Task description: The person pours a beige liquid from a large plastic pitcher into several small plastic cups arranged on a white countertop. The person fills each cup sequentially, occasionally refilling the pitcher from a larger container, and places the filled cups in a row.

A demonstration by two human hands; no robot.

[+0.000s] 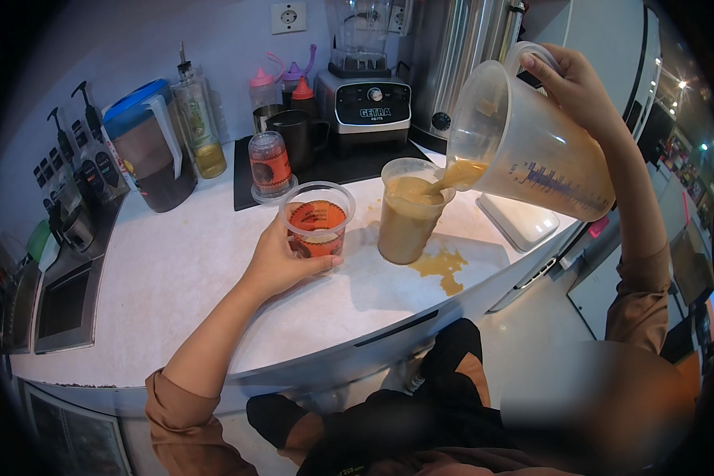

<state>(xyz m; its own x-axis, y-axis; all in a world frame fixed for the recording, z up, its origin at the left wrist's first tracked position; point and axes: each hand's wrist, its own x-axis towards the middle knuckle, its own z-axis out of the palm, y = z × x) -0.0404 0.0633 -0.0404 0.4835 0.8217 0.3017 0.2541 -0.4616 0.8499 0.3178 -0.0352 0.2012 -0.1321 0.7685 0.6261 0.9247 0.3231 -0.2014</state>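
My right hand (567, 83) is closed round the handle of a large clear measuring jug (531, 143), raised and tipped to the left. A tan, milky drink runs from its lip into a smaller clear plastic jug (408, 214), which stands upright on the counter and is nearly full. A puddle of spilled drink (444, 270) lies at the smaller jug's foot. To the left, my left hand (282, 258) is wrapped round a clear plastic cup (317, 214) with an orange-red printed label. The cup stands upright, and I see no drink in it.
Behind the cup, an upturned labelled cup (270, 163) rests by a black pitcher (297, 131) and a blender (371, 103) on a black mat. A blue-lidded pitcher (151, 147) and an oil bottle (198, 119) stand left. A white kitchen scale (520, 218) sits under the tilted jug.
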